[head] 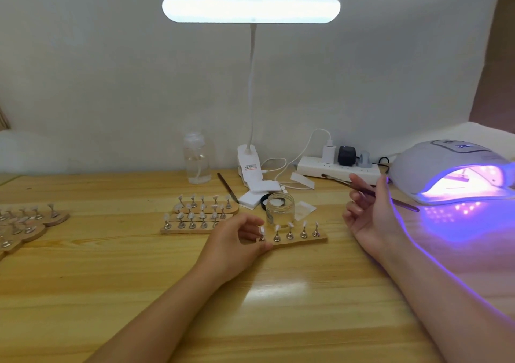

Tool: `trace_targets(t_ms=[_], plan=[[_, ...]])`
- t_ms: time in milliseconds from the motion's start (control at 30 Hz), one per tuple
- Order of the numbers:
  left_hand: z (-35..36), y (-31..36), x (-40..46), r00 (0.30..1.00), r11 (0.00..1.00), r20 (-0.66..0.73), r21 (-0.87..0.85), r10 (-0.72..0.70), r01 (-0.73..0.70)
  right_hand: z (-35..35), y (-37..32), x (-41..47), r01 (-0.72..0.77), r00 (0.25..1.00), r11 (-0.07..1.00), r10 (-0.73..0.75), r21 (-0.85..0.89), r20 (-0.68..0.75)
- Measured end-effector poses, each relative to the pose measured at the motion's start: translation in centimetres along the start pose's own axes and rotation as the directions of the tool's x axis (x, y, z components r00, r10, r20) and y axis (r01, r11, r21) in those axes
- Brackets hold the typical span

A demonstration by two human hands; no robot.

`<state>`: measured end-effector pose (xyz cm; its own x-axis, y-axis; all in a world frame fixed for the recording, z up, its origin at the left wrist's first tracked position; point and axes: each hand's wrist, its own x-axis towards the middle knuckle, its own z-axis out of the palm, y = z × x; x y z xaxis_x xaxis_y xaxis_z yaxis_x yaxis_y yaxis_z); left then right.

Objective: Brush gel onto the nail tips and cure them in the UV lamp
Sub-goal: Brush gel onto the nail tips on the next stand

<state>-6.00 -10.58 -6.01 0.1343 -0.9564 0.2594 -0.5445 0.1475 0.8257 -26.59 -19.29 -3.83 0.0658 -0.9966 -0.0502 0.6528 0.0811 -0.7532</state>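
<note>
A wooden strip (302, 242) with several clear nail tips on metal stands lies at the table's middle. My left hand (237, 244) grips its left end, fingers by the leftmost stand. My right hand (370, 212) hovers palm-up to the right, holding a thin brush (338, 182) between its fingers. The brush points back-left, its other end (407, 206) poking out toward the UV lamp (451, 167), which glows purple at the right. An open glass gel jar (280, 208) stands just behind the strip.
More strips of nail tips (199, 213) lie left of the jar, others at the far left edge (25, 223). A second brush (227, 187), white pads (259, 194), clear bottle (196, 159), desk lamp clip (248, 162) and power strip (337, 169) line the back.
</note>
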Motion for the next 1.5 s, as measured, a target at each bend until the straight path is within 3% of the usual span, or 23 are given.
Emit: trace_targets(t_ms=[167,333,533,700,900,1100,1300,1500], plan=[[0.0,0.1,0.2,1.0,1.0,0.005,0.008,0.004,-0.004,1.2,0.1,-0.2,0.087,0.996,0.977,-0.089,-0.193,-0.005],[0.0,-0.1,0.4,0.999,0.999,-0.001,0.0,-0.039,0.039,3.0,0.0,0.0,0.31,0.951,0.854,-0.28,-0.419,0.133],[0.1,-0.2,0.4,1.0,1.0,-0.012,-0.003,-0.023,0.023,5.2,-0.3,1.0,0.511,0.857,0.526,-0.373,-0.68,0.356],[0.2,-0.3,0.4,0.999,1.0,-0.034,-0.004,-0.002,0.002,6.2,0.6,1.7,0.557,0.816,0.219,-0.325,-0.801,0.478],[0.1,-0.3,0.5,0.998,0.999,-0.045,0.022,0.034,-0.033,6.6,2.1,2.0,0.534,0.827,0.009,-0.213,-0.846,0.52],[0.0,-0.3,0.6,0.994,0.995,-0.068,0.057,0.083,-0.079,6.8,2.2,2.1,0.523,0.836,-0.009,-0.188,-0.852,0.515],[-0.2,-0.4,0.6,0.989,0.991,-0.098,0.084,0.109,-0.101,6.4,1.3,2.3,0.539,0.811,0.166,-0.366,-0.826,0.455],[-0.1,-0.5,0.4,0.986,0.992,-0.124,0.081,0.107,-0.097,5.7,0.9,2.9,0.436,0.855,0.365,-0.455,-0.823,0.25]])
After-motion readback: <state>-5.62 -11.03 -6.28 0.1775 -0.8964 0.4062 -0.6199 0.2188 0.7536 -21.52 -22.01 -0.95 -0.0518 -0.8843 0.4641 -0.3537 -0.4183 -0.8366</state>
